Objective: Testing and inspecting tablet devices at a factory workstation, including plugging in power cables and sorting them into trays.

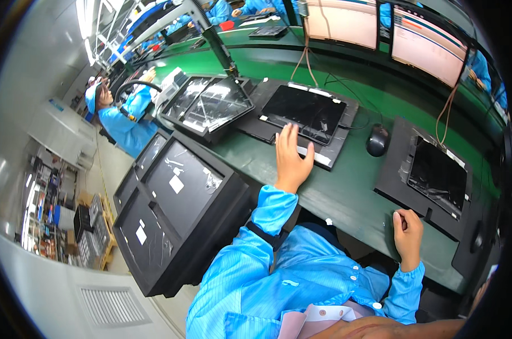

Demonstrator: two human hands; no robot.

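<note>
My left hand is open, its fingers stretched out at the near left edge of a black display panel. Whether the fingertips touch the panel or hover just over it I cannot tell. That panel lies on a black fixture board with white tabs along its edges. My right hand is closed at the table's near edge, fingers curled in; what they hold, if anything, is hidden. Just beyond it a second black panel rests on another black fixture board.
A computer mouse sits between the boards on the green table. Stacked black foam trays stand at my left. Behind them, another tray holds film-covered panels. Two monitors with hanging cables stand behind; a co-worker is at far left.
</note>
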